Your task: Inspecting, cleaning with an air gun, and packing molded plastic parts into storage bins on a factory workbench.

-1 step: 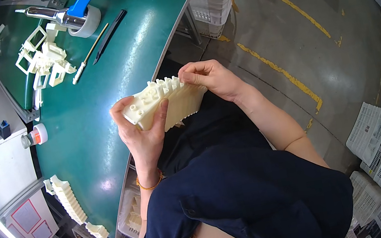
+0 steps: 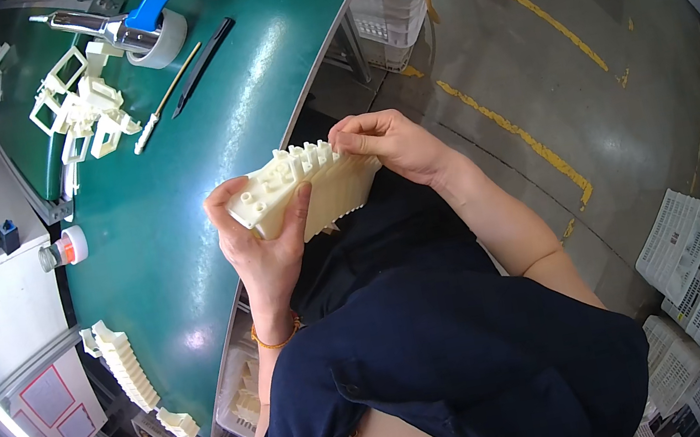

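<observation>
Above my lap, off the table's edge, I hold a long cream plastic part (image 2: 321, 186), tilted, with a ribbed side and a row of small pegs along its top. My left hand (image 2: 260, 247) grips its left end, thumb on the near side and fingers round the far side. The fingertips of my right hand (image 2: 388, 143) are pinched together at the part's right end, by the last pegs. Whether a smaller piece sits between those fingertips is hidden.
On the green table (image 2: 177, 182) lie a heap of cream plastic frames (image 2: 83, 106), a thin stick (image 2: 164, 101), a black strip tool (image 2: 202, 67), a blue-handled metal gun (image 2: 119, 30) on a white roll, a small jar (image 2: 63, 249) and a ribbed cream part (image 2: 127, 371). White crates (image 2: 679, 247) stand right.
</observation>
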The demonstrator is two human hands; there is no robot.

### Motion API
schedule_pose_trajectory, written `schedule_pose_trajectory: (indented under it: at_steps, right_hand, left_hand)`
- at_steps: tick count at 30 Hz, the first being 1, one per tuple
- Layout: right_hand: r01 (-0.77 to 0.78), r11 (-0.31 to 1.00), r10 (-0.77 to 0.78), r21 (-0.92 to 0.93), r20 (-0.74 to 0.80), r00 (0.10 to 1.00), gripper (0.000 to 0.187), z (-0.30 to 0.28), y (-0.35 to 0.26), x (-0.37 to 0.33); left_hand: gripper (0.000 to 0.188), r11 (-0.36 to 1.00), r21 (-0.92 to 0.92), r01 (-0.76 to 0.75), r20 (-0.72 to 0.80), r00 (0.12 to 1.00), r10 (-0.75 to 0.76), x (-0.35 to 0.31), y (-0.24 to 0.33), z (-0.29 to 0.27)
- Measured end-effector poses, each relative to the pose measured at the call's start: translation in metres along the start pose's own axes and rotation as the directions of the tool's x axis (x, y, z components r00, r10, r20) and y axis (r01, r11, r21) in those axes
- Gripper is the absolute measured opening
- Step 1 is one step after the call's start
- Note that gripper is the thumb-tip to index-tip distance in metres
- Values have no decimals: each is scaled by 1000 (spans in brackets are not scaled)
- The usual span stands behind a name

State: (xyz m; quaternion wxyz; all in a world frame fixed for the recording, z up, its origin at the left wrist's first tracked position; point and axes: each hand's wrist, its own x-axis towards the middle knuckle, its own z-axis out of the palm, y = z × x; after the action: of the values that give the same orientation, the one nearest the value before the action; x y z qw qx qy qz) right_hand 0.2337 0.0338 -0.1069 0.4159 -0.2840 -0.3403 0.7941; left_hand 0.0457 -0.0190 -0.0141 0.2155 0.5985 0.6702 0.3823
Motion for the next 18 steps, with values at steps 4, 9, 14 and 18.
schedule_pose_trajectory:
  at_steps: [4, 9, 14, 18]
  right_hand:
    - [-52, 998, 50, -25, -97, 994, 19, -14, -9, 7]
    - [190, 857, -497, -479, -669, 552, 40, -128, -6, 53]
    - [-106, 659, -687, -745, -653, 319, 72, -236, -37, 112]
    - [-101, 683, -520, -723, -578, 629, 58, -272, -67, 119]
  left_hand:
    - [53, 992, 82, -93, 29, 995, 91, 0, 0, -2]
    - [54, 993, 83, -83, 39, 996, 80, 0, 2, -1]
    - [54, 997, 64, -42, -8, 999, 43, -3, 2, -5]
    - [54, 997, 64, -34, 13, 999, 33, 0, 9, -1]
